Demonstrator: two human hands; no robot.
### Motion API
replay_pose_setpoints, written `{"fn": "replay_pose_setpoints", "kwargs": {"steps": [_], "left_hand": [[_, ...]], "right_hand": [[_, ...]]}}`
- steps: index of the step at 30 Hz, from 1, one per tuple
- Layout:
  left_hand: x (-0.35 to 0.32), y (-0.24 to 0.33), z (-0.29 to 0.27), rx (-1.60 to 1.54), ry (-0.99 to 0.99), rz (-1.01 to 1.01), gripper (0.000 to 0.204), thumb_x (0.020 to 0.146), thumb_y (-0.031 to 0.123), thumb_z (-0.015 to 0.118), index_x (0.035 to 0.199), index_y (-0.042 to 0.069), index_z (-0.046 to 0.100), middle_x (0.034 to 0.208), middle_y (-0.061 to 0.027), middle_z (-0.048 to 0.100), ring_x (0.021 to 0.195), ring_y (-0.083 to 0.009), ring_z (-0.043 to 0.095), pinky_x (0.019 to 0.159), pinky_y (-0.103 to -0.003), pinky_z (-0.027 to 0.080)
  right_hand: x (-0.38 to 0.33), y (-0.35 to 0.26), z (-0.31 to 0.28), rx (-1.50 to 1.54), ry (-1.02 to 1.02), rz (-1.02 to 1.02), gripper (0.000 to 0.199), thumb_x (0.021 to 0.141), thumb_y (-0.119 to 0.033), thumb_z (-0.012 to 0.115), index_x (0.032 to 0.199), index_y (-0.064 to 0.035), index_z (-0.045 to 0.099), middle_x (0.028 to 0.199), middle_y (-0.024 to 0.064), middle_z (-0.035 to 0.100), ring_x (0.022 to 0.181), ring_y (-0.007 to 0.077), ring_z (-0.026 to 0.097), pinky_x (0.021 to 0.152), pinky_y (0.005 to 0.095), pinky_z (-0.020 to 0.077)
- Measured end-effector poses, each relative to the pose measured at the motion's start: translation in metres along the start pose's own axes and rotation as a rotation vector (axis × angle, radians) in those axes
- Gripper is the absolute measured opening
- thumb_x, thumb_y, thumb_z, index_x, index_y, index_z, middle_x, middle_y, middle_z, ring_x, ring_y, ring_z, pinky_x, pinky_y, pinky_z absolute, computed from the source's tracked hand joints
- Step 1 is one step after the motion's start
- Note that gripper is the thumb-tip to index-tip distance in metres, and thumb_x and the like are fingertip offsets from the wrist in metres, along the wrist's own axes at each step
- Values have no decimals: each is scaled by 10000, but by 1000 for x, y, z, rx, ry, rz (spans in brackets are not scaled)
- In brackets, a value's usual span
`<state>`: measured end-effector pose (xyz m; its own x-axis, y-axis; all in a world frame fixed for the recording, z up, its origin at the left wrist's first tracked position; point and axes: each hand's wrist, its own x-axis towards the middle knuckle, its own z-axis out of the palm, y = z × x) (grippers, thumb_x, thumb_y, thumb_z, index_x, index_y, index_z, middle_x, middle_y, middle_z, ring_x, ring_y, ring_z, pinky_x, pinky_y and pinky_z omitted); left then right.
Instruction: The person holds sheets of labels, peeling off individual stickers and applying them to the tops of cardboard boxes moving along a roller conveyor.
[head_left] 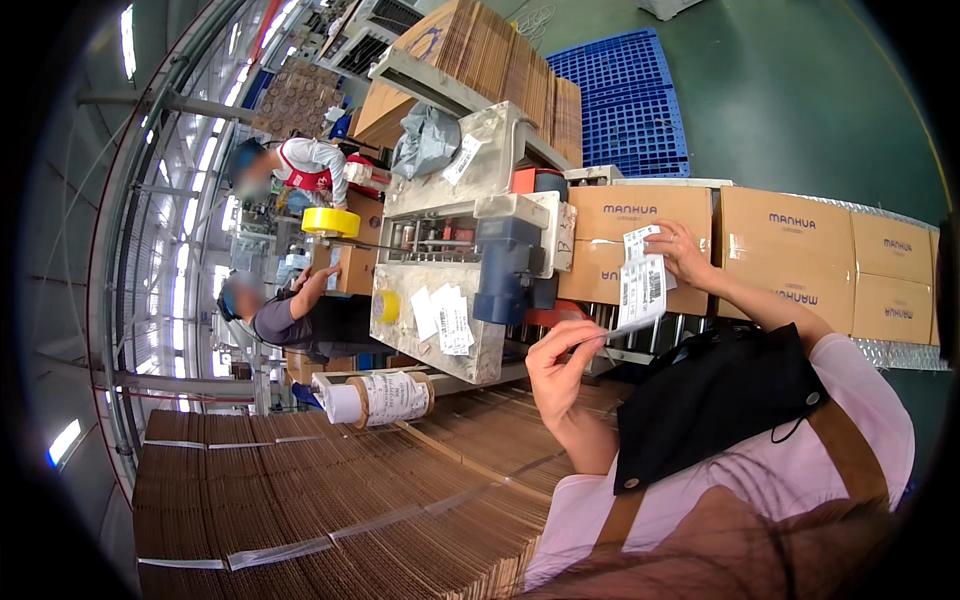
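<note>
A strip of white printed labels (642,292) spans the gap between my two hands. My left hand (563,362) pinches its near lower end between thumb and fingertips. At the strip's other end, my right hand (680,254) has its fingers closed on the edge, above a taped brown carton (596,222). This carton lies on a roller conveyor (628,345), just past the blue and grey carton-sealing machine (510,265). The labels look bent between the hands, and part of the carton is hidden behind them.
More closed cartons (785,235) line the conveyor to the right. Loose label sheets (450,318) lie on the machine's table, with a label roll (385,398) beside it. Stacked flat cardboard (330,500) fills the lower left. Two co-workers (300,325) stand farther left. A blue pallet (625,100) lies behind.
</note>
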<state>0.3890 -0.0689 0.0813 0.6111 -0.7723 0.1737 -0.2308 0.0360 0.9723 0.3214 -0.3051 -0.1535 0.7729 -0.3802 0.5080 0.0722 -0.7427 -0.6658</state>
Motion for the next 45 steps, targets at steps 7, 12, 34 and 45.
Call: {"fn": "replay_pose_setpoints", "kwargs": {"steps": [7, 12, 34, 45], "left_hand": [[48, -38, 5, 541, 38, 318, 142, 706, -27, 680, 848, -37, 677, 1100, -141, 604, 931, -194, 606, 759, -264, 482], [75, -36, 11, 411, -8, 140, 138, 711, -65, 666, 845, -36, 681, 861, -120, 665, 803, -179, 628, 719, -262, 495], [36, -111, -165, -721, 896, 289, 120, 804, -41, 613, 922, -25, 601, 872, -106, 644, 775, -159, 634, 660, -247, 551], [-10, -124, -173, 110, 1444, -271, 416, 822, 13, 602, 1214, -41, 474, 709, -123, 626, 552, -121, 573, 437, -224, 452]], "right_hand": [[68, -60, -47, 263, -256, -91, 213, 714, -39, 641, 915, -97, 682, 1014, 74, 620, 1041, 243, 534, 937, 386, 363], [78, -75, -69, 361, -297, -97, 200, 738, -36, 616, 931, -44, 666, 981, 93, 621, 989, 271, 555, 884, 383, 415], [84, -61, -34, 383, -42, -133, 125, 870, -62, 548, 847, 31, 628, 768, 146, 623, 698, 262, 603, 653, 327, 478], [87, -76, -45, 361, -31, 12, 101, 856, -59, 582, 857, 34, 624, 773, 122, 625, 722, 218, 587, 635, 291, 445]]}}
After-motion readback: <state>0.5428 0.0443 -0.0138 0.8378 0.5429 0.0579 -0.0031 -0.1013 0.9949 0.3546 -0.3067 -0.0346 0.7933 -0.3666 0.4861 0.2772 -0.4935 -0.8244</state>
